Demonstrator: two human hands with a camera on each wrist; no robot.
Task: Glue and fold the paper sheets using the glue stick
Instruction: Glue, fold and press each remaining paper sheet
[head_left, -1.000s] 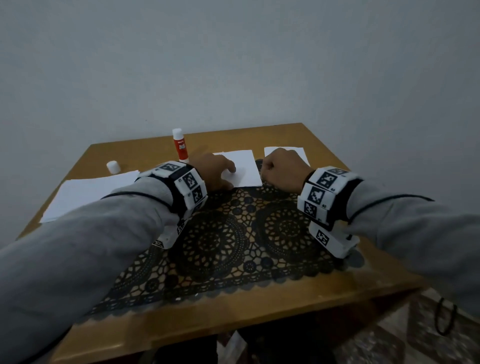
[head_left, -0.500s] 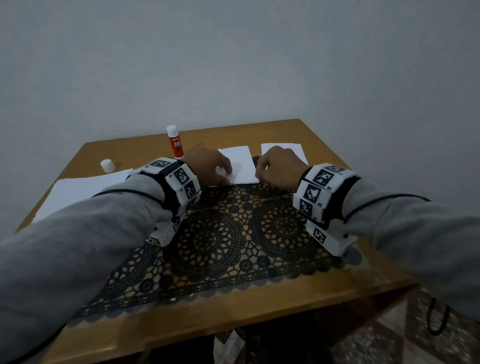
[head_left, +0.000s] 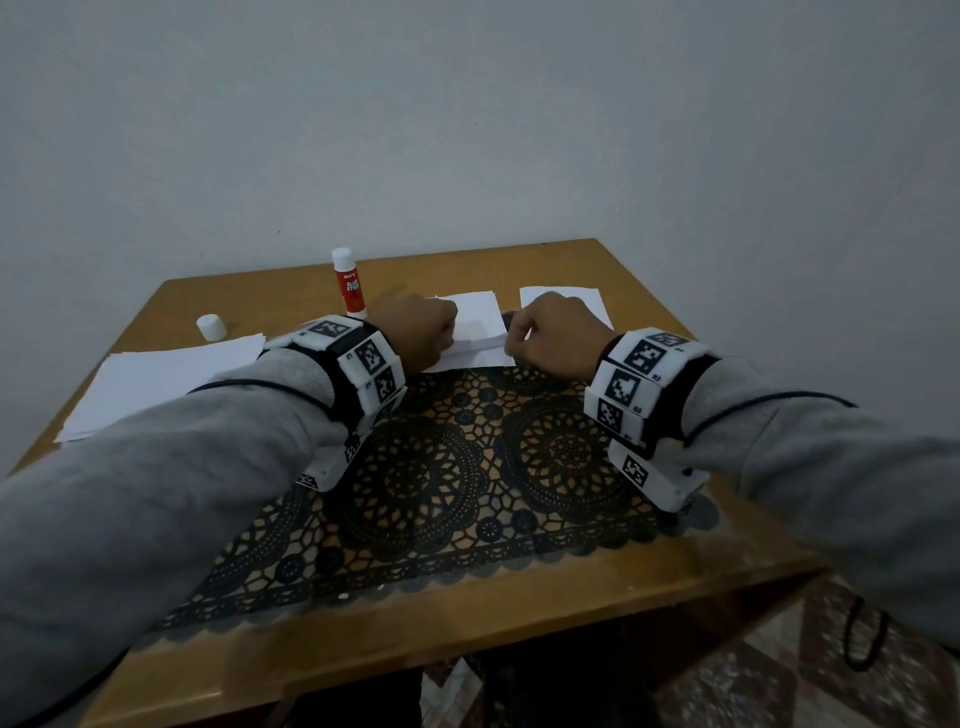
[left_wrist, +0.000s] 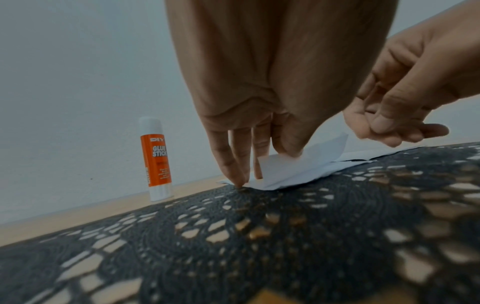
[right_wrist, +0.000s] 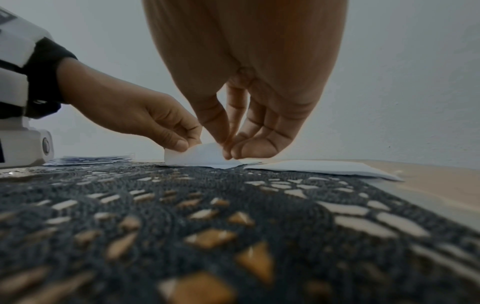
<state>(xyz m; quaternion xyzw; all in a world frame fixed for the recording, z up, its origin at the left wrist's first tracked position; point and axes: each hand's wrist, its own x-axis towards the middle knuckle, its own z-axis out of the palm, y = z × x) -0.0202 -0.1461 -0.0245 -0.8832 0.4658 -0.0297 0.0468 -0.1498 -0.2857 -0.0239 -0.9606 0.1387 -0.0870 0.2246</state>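
A small white paper sheet (head_left: 475, 325) (left_wrist: 291, 172) (right_wrist: 200, 157) lies at the far edge of the black lace mat (head_left: 457, 467). My left hand (head_left: 415, 338) (left_wrist: 262, 162) (right_wrist: 182, 142) pinches its near left corner and lifts it off the mat. My right hand (head_left: 550, 332) (right_wrist: 228, 154) (left_wrist: 384, 127) pinches the near right corner. The sheet's near edge curls upward between them. An orange and white glue stick (head_left: 348, 283) (left_wrist: 155, 158) stands uncapped at the back left. Its white cap (head_left: 210, 327) lies further left.
A stack of larger white sheets (head_left: 150, 379) lies at the table's left. Another small folded paper (head_left: 563, 301) (right_wrist: 322, 167) lies right of the held one. The wooden table (head_left: 467, 597) stands against a plain wall, with patterned floor below right.
Both hands have gone from pressing on the sheet to pinching its near corners, and the near edge has lifted off the mat. The head view shifted slightly.
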